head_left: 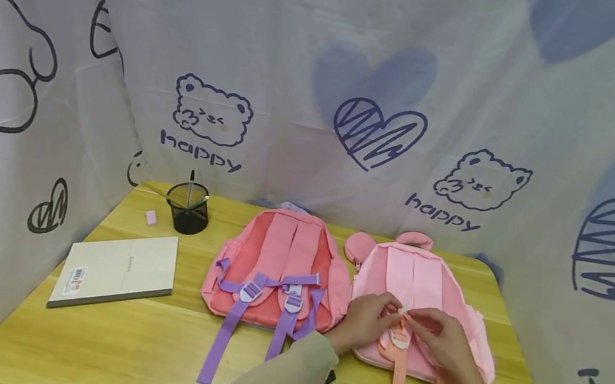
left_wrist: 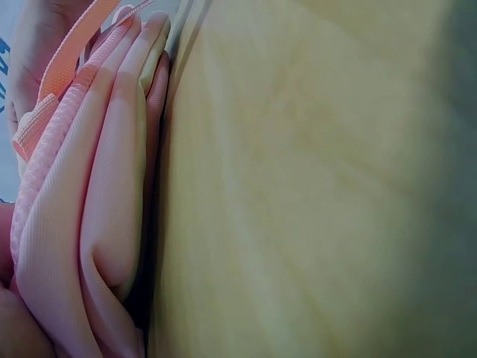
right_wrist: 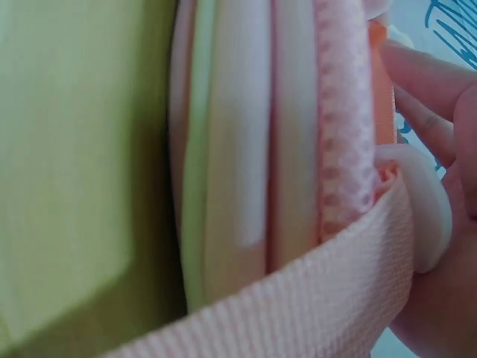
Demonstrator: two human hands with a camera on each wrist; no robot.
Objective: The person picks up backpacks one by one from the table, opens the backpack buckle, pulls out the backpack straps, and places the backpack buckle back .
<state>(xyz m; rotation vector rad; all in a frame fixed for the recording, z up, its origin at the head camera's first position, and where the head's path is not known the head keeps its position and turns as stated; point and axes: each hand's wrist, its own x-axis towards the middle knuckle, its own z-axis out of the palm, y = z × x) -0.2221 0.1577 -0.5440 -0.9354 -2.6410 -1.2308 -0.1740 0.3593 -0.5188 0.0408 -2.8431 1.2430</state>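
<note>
A light pink backpack (head_left: pixel 454 293) with round ears lies on the table, its shoulder straps facing up. Over its lower middle, the fingertips of my left hand (head_left: pixel 363 320) and right hand (head_left: pixel 445 340) meet and pinch a small white buckle (head_left: pixel 404 308) on an orange strap; fingers cover part of it. Just below sits a white strap adjuster (head_left: pixel 399 339), from which an orange webbing strap (head_left: pixel 397 382) hangs toward the front edge. Seen from the right wrist, an orange strap (right_wrist: pixel 383 89) passes by the right fingers. The left wrist view shows the backpack's layered side (left_wrist: pixel 112 179).
Left of it lies a darker pink backpack (head_left: pixel 292 241) with purple straps (head_left: pixel 225 345). A cream notebook (head_left: pixel 122 268), a small pink eraser (head_left: pixel 151 218) and a black mesh pen holder (head_left: pixel 189 219) occupy the left side of the wooden table (head_left: pixel 149 352). Printed curtains (head_left: pixel 281 169) enclose the table.
</note>
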